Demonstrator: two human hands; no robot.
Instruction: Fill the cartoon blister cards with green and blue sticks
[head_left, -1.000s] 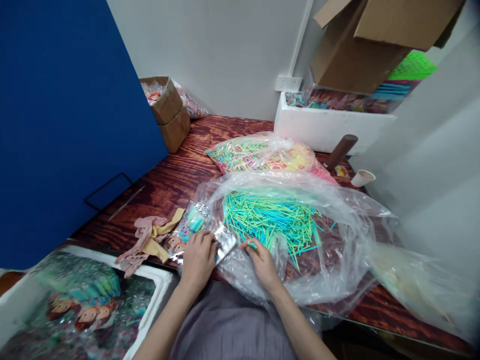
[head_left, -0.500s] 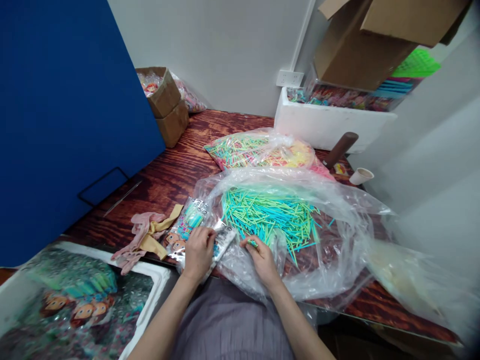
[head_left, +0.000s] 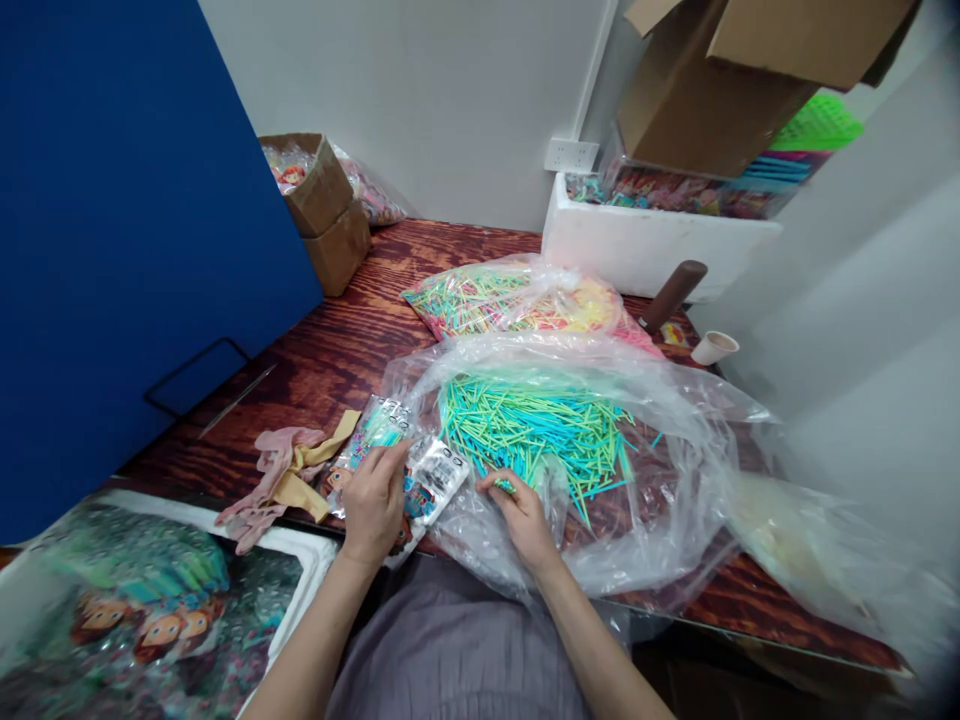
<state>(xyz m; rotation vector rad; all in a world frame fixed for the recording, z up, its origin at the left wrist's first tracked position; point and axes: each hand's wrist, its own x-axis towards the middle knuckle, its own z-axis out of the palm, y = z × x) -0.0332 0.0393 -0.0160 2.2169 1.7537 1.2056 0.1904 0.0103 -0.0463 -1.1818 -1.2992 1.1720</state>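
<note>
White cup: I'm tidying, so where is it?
In the head view, the white cup sits at the right edge of the table, right of the brown tube.

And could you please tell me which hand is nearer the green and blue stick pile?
Right. The right hand is beside the near edge of the green and blue stick pile; the left hand is farther, left of the pile, by the printed packets.

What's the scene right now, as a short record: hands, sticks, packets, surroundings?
Left hand: at the printed packets; exact grip unclear
Right hand: curled around a small stick bundle
Loose sticks: green and blue, heaped on clear plastic
Behind heap: bag of multicoloured sticks
Lower left: white foam box holding more packets
Right rear: paper cup, brown tube
</note>
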